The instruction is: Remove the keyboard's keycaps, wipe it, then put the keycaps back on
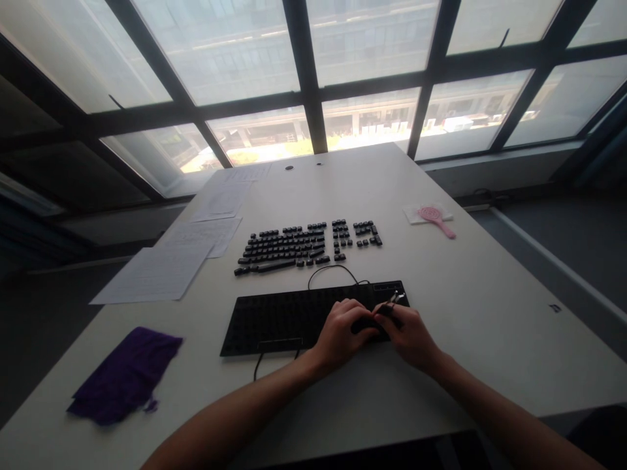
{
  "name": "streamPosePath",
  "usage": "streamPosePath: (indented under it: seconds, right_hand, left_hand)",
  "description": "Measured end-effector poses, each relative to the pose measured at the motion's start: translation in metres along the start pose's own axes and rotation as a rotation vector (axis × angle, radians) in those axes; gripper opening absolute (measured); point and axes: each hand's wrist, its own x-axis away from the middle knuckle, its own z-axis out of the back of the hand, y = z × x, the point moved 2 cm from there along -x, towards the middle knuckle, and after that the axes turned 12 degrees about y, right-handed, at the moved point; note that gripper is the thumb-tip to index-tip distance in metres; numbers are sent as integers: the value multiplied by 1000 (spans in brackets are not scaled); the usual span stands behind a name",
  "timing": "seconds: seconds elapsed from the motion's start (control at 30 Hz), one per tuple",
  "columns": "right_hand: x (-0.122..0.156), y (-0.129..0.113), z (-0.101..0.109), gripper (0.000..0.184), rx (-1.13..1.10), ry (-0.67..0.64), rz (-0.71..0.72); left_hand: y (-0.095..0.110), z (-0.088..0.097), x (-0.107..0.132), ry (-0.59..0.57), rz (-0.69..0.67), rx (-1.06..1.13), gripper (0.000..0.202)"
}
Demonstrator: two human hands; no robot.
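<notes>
A black keyboard base [274,320] with its keycaps taken off lies on the white table [480,307] in front of me. Both hands rest on its right end. My left hand [343,333] has its fingers curled over the remaining black keys there. My right hand [411,336] pinches a small keycap puller [392,303] with a red grip and thin wire prongs, held just above the keyboard. Several removed black keycaps [304,245] lie in rows behind the keyboard, laid out like the keyboard's own layout. The keyboard's cable [333,269] loops between them.
A purple cloth [125,375] lies at the front left. Printed paper sheets [169,264] spread along the left side. A pink hairbrush [435,219] on a white sheet sits at the back right. Large windows stand behind the table's far edge.
</notes>
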Motion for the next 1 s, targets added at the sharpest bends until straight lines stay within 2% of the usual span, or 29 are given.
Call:
streamPosePath:
  seconds: [0.1,0.17,0.3,0.4,0.5,0.57,0.6,0.7,0.8,0.9,1.0]
  right_hand:
    - [-1,-2,0,21,-9,13,-73]
    - [-1,-5,1,21,-23,63,-102]
    - [-2,-9,4,21,-50,114,-141]
    - [-2,-10,4,25,-53,137,-182]
    - [-2,-7,6,28,-54,209,-224]
    - [-2,-3,8,30,-59,253,-259]
    - [-3,-1,9,30,-62,266,-274]
    - [-3,5,13,32,-73,278,-298]
    - [-5,8,15,31,-86,267,-300]
    - [-6,7,18,30,-88,259,-294]
    - [-7,5,20,30,-79,274,-280]
  left_hand:
    - [4,2,1,55,-70,6,18]
    - [8,4,0,45,-164,-17,13]
    - [18,7,-4,-5,-308,-64,22]
    - [23,11,-11,-19,-252,11,15]
    - [21,15,-27,-75,-47,159,10]
    - [13,18,-47,-98,63,203,14]
    - [5,20,-60,-74,88,180,14]
    - [-28,21,-103,105,71,-63,10]
    - [-63,14,-137,167,89,-324,13]
    - [-84,4,-147,157,147,-453,16]
    - [-91,-1,-142,155,191,-488,18]
